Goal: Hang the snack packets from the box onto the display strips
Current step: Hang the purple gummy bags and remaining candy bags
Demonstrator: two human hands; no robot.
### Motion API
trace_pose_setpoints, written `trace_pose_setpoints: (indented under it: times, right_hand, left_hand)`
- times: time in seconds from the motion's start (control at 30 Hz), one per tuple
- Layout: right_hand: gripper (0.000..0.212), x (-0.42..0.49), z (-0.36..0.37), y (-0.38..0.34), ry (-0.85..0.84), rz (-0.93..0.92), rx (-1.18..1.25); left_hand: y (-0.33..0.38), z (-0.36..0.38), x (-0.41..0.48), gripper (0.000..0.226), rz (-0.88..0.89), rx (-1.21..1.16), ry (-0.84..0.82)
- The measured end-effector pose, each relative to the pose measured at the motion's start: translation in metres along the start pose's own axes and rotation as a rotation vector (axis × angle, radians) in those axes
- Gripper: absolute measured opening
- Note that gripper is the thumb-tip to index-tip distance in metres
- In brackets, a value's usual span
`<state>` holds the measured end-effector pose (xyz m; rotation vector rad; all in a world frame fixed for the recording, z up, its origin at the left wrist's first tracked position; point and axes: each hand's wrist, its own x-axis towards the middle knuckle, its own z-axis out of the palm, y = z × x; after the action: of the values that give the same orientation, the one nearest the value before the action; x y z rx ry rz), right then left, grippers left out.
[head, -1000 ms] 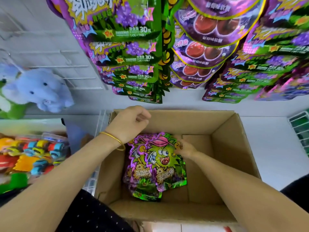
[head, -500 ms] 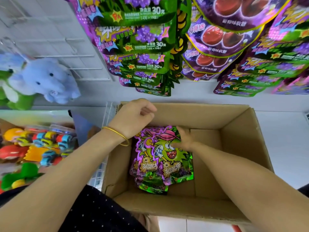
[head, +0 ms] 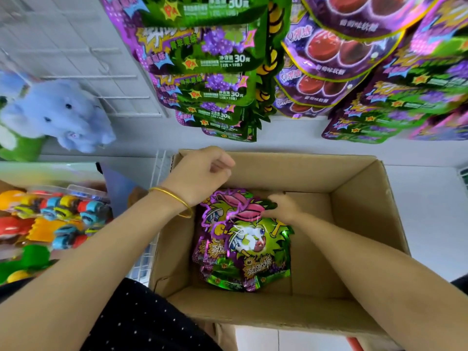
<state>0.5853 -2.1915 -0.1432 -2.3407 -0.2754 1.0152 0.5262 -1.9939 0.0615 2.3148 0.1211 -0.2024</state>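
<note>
An open cardboard box (head: 362, 203) sits below me. Inside it lies a small pile of green and purple snack packets (head: 243, 244) with a cartoon face. My right hand (head: 282, 207) reaches down into the box and pinches the top edge of the uppermost packet. My left hand (head: 200, 176), with a gold bangle on the wrist, hovers over the box's left rim with its fingers loosely curled and nothing in them. Above the box, rows of hung packets (head: 215, 79) overlap down the display strips.
More purple and green packets (head: 395, 102) hang at the upper right. A blue plush elephant (head: 58, 115) hangs on a white wire rack (head: 106, 79) at the left. Colourful toy packs (head: 50, 219) lie at the lower left. White floor (head: 430, 214) shows to the right of the box.
My right hand has shifted onto the top edge of the uppermost packet, which is now slightly lifted and turned. My left hand has stayed over the box rim. The view moved closer.
</note>
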Motion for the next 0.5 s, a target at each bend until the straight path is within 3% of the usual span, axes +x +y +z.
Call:
trace_pose_setpoints:
  times: [0.1, 0.17, 0.3, 0.37, 0.43, 0.5]
  right_hand:
    - [0.008, -0.030, -0.024, -0.014, -0.090, -0.034, 0.112]
    - [0.023, -0.051, -0.045, -0.024, -0.113, -0.048, 0.195]
    - [0.029, -0.094, -0.086, -0.051, -0.165, -0.061, 0.286]
    - [0.050, -0.115, -0.103, -0.068, -0.111, -0.127, 0.272]
    - [0.066, -0.135, -0.118, -0.083, -0.085, -0.189, 0.294]
    - [0.067, -0.160, -0.133, -0.102, -0.051, -0.252, 0.276]
  left_hand:
    - [-0.001, 0.004, -0.001, 0.018, -0.003, 0.038, -0.049]
    - [-0.003, 0.008, -0.003, 0.023, -0.011, 0.075, -0.111]
    - [0.003, 0.016, -0.011, 0.047, -0.010, 0.156, -0.194]
    - [0.011, 0.020, -0.016, 0.052, 0.017, 0.168, -0.182]
    - [0.024, 0.023, -0.021, 0.041, 0.060, 0.164, -0.112]
    - [0.040, 0.020, -0.024, 0.025, 0.106, 0.161, -0.021]
